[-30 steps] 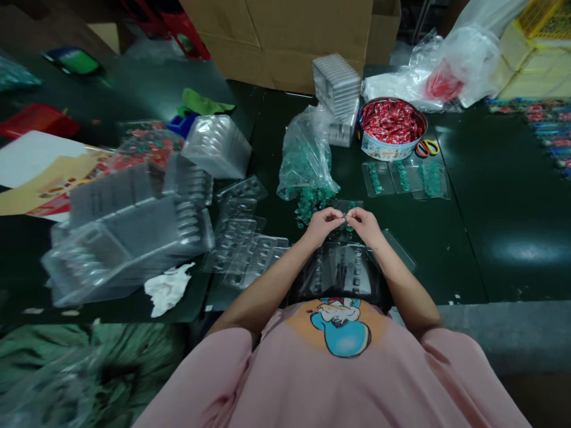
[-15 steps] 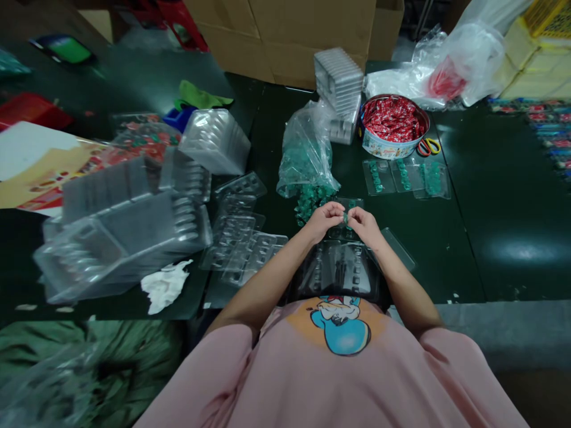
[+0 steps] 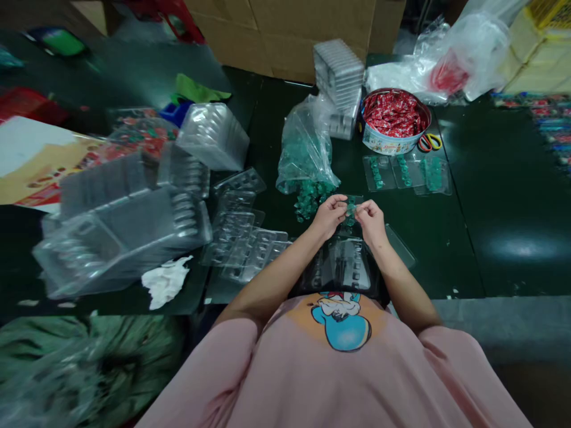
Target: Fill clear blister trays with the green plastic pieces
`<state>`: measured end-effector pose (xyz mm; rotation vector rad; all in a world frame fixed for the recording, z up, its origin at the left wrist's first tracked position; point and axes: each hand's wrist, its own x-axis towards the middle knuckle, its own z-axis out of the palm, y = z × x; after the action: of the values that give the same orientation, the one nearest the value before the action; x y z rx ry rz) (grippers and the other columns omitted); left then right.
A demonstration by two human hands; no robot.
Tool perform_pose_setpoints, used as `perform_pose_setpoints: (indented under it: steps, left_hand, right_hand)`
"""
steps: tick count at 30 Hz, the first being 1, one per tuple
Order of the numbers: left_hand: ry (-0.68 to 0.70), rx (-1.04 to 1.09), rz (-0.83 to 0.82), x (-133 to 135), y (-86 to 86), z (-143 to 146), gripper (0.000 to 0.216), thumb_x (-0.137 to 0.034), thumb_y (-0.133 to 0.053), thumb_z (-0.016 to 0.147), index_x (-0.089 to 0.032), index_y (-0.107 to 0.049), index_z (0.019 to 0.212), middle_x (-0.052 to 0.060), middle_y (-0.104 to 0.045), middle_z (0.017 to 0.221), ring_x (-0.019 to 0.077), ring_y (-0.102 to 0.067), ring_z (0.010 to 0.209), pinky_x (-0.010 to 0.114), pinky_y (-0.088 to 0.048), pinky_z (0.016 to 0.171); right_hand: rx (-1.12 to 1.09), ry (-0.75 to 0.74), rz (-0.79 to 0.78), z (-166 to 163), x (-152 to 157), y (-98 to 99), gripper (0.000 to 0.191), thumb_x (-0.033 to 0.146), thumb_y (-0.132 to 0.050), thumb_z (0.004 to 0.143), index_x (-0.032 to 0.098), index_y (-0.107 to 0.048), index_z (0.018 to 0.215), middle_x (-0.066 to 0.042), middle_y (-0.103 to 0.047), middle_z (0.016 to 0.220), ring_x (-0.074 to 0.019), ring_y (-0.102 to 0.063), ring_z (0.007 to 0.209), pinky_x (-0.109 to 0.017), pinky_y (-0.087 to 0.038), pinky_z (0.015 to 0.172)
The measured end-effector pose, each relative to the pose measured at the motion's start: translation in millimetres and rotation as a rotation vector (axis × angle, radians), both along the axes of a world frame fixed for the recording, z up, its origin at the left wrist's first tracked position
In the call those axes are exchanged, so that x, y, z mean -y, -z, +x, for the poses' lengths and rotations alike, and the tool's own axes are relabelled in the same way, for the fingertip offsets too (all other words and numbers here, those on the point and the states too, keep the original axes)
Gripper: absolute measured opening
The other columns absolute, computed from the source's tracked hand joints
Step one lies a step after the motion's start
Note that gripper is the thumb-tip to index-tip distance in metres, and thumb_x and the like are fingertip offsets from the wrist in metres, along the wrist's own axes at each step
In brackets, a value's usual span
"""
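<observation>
My left hand point(image 3: 331, 216) and my right hand point(image 3: 371, 222) face each other above the table, fingertips pinched close together. Between them is a small translucent green piece point(image 3: 351, 209), and the fingers of both hands meet its sides; its exact shape is too small to make out. Right under the fingertips lies a clear plastic blister tray point(image 3: 355, 198) with green pieces in a row, partly covered by the hands. To the left of my left hand, a heap of loose green pieces point(image 3: 307, 202) spills from the mouth of a clear plastic bag point(image 3: 306, 148).
Filled blister trays point(image 3: 405, 172) lie at right, below a round tin point(image 3: 392, 144) of red wrapped pieces and scissors point(image 3: 429, 142). Stacked clear trays point(image 3: 129, 226) and loose trays point(image 3: 245, 249) cover the left. A crumpled tissue point(image 3: 166, 282) and a cardboard box point(image 3: 289, 35) are also there.
My hands have moved slightly apart and turned more upright, with the green piece showing more between the fingertips. The view has shifted a little; the surrounding things stay put.
</observation>
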<state>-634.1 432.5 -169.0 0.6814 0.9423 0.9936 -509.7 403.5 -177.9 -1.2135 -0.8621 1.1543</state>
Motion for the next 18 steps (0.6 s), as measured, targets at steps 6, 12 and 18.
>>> perform_pose_setpoints:
  steps: [6, 12, 18]
  left_hand:
    - [0.080, -0.261, 0.255, 1, 14.3, -6, 0.029, -0.010, -0.058, 0.062, -0.016, -0.059, 0.091, -0.006, -0.054, 0.066, 0.0070, -0.052, 0.059, 0.020, -0.042, 0.062]
    - [0.285, -0.668, 0.466, 11, 32.7, -15, 0.021, -0.008, -0.056, 0.064, -0.016, -0.060, 0.083, -0.005, -0.055, 0.066, 0.0094, -0.051, 0.063, 0.021, -0.041, 0.063]
    - [0.352, -0.958, 0.572, 18, 37.4, -10, 0.018, -0.003, -0.051, 0.067, -0.017, -0.059, 0.075, -0.004, -0.056, 0.066, 0.0103, -0.050, 0.062, 0.022, -0.038, 0.062]
  right_hand:
    - [0.081, -0.103, -0.081, 14, 4, 6.0, 0.017, 0.030, -0.063, 0.065, 0.021, -0.053, 0.075, 0.008, -0.050, 0.059, -0.0081, -0.044, 0.054, -0.021, -0.035, 0.057]
    - [0.611, -0.239, -0.099, 23, 21, 18.7, 0.008, 0.021, -0.055, 0.071, 0.019, -0.061, 0.075, 0.003, -0.061, 0.067, -0.0118, -0.054, 0.063, -0.023, -0.039, 0.064]
    - [1.023, -0.266, -0.128, 19, 32, 26.5, 0.020, 0.012, -0.050, 0.079, 0.020, -0.067, 0.085, -0.001, -0.069, 0.080, -0.0150, -0.061, 0.073, -0.024, -0.041, 0.070]
